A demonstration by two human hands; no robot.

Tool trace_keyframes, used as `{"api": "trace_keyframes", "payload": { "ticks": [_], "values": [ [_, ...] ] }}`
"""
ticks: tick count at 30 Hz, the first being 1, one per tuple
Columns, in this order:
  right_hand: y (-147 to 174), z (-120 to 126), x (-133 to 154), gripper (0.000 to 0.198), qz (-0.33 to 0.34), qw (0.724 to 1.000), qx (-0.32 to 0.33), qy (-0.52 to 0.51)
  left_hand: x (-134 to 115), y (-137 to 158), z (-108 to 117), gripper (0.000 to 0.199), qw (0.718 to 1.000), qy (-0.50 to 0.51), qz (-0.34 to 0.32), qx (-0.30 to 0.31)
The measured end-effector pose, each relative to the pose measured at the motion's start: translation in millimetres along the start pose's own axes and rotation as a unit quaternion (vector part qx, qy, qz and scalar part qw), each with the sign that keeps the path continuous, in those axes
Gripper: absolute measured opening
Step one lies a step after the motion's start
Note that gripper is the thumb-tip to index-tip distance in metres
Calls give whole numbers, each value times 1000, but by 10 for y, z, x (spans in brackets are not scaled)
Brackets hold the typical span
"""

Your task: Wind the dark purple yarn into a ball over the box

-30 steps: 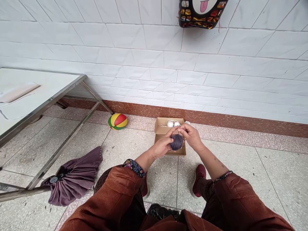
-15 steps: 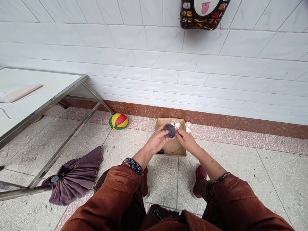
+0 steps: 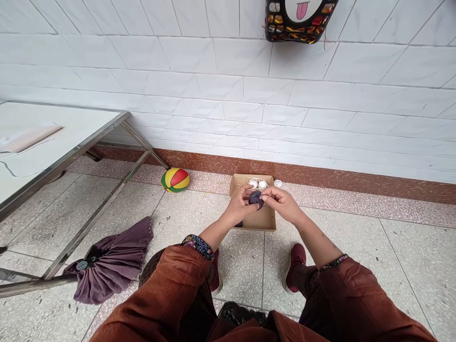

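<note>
My left hand (image 3: 238, 207) is wrapped round a dark purple-grey ball of yarn (image 3: 254, 199), held over a shallow cardboard box (image 3: 257, 221) on the floor. At the ball's right side my right hand (image 3: 284, 205) is closed in a pinch on the yarn; the strand itself is too thin to follow clearly. In the back of the box lie white balls of yarn (image 3: 262, 184). Another dark ball (image 3: 239, 223) shows partly at the box's front left corner, half hidden by my left hand.
A white table (image 3: 71, 118) with a metal frame stands at the left. Below it a purple pleated cloth (image 3: 110, 266) hangs on the lower bar. A colourful ball (image 3: 175, 180) rests by the wall. A black basket (image 3: 295, 34) hangs above; another white ball (image 3: 278, 183) sits behind the box.
The ball of yarn has come slightly down and turned in my left hand. My right hand has swung from below the ball's right edge up over its right side.
</note>
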State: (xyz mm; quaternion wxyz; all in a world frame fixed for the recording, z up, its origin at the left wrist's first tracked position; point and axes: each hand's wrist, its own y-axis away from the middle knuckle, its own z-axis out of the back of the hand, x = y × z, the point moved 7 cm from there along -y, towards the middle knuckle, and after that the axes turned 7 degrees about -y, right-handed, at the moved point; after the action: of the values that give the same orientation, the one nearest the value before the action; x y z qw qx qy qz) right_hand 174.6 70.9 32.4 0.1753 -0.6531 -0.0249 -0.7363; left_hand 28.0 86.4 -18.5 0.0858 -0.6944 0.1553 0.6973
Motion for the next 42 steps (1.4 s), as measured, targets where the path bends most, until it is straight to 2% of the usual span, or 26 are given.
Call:
{"api": "trace_keyframes", "payload": {
  "ticks": [5,8,10,13,18,22,26,29,31,35,40,42],
  "values": [
    [-32,237,-108,29,-5,995,-101,7,-156,122,-194,72,993,-20,-21,118],
    [-40,220,-237,32,-49,995,-87,11,-289,186,-269,73,982,18,-54,183],
    [-38,191,-305,32,-68,994,-78,27,-333,197,-275,75,977,55,-64,196],
    [-36,134,-359,30,-69,992,-63,84,-309,157,-208,70,980,107,-50,159],
    [1,-42,-467,20,-72,976,-13,205,-173,68,-23,42,983,179,4,48],
    [66,-263,-432,20,-20,970,51,236,-93,10,70,38,976,213,43,-4],
    [121,-389,-203,24,55,966,98,233,-61,-47,189,47,985,152,31,-76],
    [107,-315,-19,23,82,974,74,200,-50,-56,221,61,993,59,17,-100],
    [77,-207,46,22,89,978,37,185,-42,-49,171,70,997,18,15,-75],
    [20,31,6,23,80,978,-51,184,-70,6,-18,83,999,6,15,31],
    [-18,173,-158,24,48,980,-110,156,-218,144,-228,87,980,105,17,166],
    [-19,170,-216,23,37,980,-121,154,-276,172,-244,84,970,158,19,182]
  ]
}}
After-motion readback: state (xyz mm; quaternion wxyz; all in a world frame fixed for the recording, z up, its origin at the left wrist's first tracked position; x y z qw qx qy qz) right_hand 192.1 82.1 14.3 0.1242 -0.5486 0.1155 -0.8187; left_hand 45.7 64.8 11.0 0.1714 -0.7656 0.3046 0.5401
